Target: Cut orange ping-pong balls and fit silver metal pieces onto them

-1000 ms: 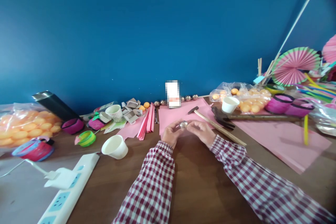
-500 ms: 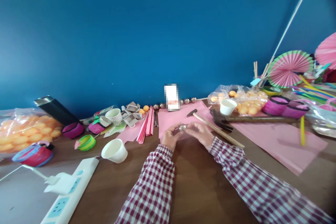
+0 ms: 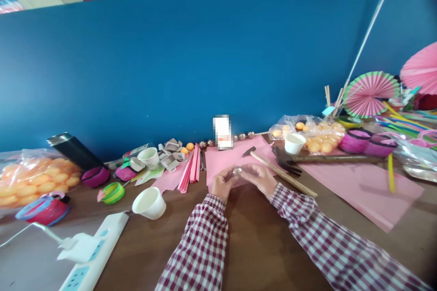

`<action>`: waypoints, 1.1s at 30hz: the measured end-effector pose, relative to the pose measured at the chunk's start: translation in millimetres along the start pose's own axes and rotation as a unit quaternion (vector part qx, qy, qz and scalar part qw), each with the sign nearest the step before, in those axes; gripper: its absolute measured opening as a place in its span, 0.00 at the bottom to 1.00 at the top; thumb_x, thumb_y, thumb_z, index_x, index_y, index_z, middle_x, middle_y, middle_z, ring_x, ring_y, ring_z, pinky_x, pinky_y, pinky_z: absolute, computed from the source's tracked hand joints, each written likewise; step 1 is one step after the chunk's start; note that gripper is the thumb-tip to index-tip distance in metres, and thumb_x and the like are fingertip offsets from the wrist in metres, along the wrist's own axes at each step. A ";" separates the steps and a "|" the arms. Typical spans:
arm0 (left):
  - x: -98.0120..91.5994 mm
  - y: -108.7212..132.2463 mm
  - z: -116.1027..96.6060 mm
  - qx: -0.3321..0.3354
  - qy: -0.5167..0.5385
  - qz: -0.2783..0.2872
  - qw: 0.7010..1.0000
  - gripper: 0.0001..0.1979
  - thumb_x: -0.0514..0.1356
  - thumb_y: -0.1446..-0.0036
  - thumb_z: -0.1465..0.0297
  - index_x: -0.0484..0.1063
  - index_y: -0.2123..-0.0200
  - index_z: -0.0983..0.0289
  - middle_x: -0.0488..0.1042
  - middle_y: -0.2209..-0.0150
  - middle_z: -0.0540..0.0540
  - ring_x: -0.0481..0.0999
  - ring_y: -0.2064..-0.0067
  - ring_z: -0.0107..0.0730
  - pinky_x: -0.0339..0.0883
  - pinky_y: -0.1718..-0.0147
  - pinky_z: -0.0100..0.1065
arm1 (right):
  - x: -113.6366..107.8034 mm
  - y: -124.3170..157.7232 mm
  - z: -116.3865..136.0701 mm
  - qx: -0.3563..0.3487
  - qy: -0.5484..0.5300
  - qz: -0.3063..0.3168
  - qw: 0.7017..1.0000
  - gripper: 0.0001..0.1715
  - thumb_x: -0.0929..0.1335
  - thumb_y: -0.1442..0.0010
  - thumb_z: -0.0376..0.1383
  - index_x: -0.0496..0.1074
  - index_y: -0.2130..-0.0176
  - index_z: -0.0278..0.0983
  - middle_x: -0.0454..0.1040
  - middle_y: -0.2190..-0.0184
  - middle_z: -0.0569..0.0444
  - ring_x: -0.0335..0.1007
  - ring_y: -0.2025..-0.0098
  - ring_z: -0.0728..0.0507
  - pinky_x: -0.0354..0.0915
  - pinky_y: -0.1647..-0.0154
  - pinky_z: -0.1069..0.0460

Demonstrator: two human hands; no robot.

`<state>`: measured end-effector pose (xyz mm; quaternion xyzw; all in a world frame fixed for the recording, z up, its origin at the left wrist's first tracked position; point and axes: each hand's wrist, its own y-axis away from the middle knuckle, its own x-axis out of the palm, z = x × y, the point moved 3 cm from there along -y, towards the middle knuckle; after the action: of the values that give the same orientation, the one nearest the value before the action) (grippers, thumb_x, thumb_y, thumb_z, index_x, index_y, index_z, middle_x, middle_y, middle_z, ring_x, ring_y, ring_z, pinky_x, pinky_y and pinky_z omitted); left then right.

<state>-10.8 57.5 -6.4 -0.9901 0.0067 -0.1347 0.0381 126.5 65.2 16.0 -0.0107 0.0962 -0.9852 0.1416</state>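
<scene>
A small shiny metal ball point(image 3: 237, 171) is pinched between both my hands, low over the pink paper sheet point(image 3: 218, 161). My left hand point(image 3: 221, 183) closes on its left side with thumb and fingers. From the right, the fingers of my right hand point(image 3: 262, 179) press on it, partly covering it. Just beyond, a hammer point(image 3: 269, 163) with a wooden handle lies slanted to the right of my hands. Several more metal balls point(image 3: 242, 136) stand in a row at the foot of the blue wall, on both sides of a blurred white card point(image 3: 223, 131).
White cups point(image 3: 149, 203) stand left and right. A power strip point(image 3: 102, 245) lies at front left. Bags of orange balls point(image 3: 41, 175) flank the table. A dark bottle point(image 3: 75, 150), a second hammer point(image 3: 287, 161), folded pink paper point(image 3: 194, 166) and paper fans point(image 3: 370, 93) lie around.
The camera has tilted up a little, so the scene sits slightly lower. Both hands stay on the metal ball, with only small finger shifts.
</scene>
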 end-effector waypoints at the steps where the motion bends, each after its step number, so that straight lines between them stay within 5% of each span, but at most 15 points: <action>1: -0.1 0.1 -0.1 -0.002 -0.003 -0.003 1.000 0.21 0.63 0.61 0.76 0.71 0.59 0.64 0.73 0.59 0.56 0.70 0.56 0.38 0.66 0.59 0.39 | 0.0 -0.1 0.1 0.001 0.003 -0.002 1.000 0.19 0.69 0.55 0.40 0.70 0.62 0.33 0.73 0.62 0.48 0.69 0.60 0.43 0.64 0.57 0.47; 17: 4.7 1.0 -4.4 0.031 -0.014 0.012 0.999 0.20 0.63 0.61 0.75 0.71 0.59 0.65 0.74 0.59 0.56 0.70 0.55 0.38 0.60 0.52 0.43 | -1.2 -0.7 0.5 -0.023 0.050 -0.025 0.998 0.18 0.67 0.53 0.41 0.70 0.64 0.33 0.74 0.64 0.48 0.70 0.62 0.44 0.65 0.59 0.49; 33: 5.4 3.0 -3.3 -0.031 0.097 0.012 0.995 0.18 0.62 0.58 0.69 0.69 0.61 0.67 0.75 0.66 0.57 0.74 0.66 0.30 0.66 0.61 0.36 | 0.9 1.2 5.7 -0.065 0.124 -0.052 0.989 0.13 0.65 0.50 0.39 0.69 0.64 0.34 0.74 0.66 0.50 0.70 0.62 0.45 0.67 0.62 0.50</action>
<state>-6.5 54.2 -2.0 -0.9729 0.0269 -0.2294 0.0078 126.2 62.7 21.4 0.0978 0.1762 -0.9765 0.0762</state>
